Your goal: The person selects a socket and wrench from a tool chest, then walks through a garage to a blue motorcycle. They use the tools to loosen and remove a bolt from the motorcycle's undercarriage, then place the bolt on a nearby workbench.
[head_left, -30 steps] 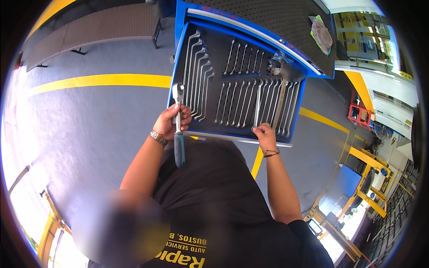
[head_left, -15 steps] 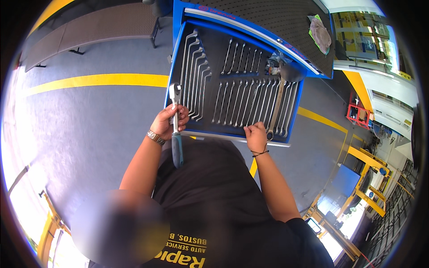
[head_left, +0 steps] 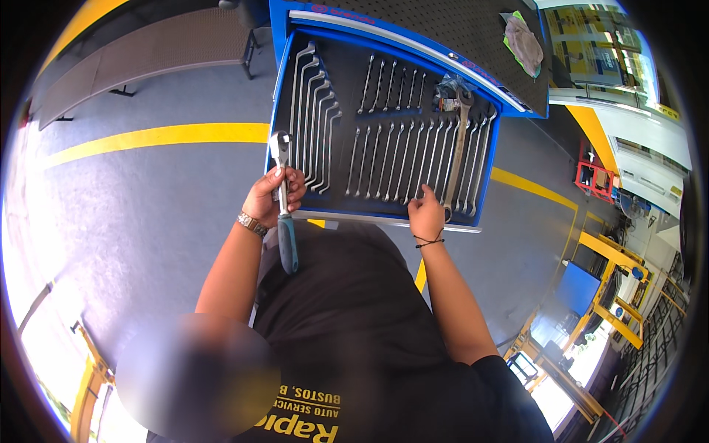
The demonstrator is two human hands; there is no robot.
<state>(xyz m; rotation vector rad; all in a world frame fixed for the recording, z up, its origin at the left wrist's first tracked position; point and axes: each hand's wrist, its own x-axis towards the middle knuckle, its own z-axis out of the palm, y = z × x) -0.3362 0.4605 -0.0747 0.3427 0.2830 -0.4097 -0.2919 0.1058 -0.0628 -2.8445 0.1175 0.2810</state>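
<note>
Ratchet (head_left: 286, 244): mid-shaft partly hidden by the fingers of my left hand (head_left: 267, 196). Row of wrenches (head_left: 394, 162): some lower ends concealed by my right hand (head_left: 427, 215); whether my fingertips touch one cannot be told. Clear plastic packet (head_left: 446, 90): contents too small to identify. Dark surface (head_left: 436, 37) of the cabinet: cut off by the upper edge. Blurred round patch (head_left: 196, 380): obscures part of my dark shirt (head_left: 354, 295) and left upper arm; the yellow lettering (head_left: 306, 421) runs off the lower edge.
</note>
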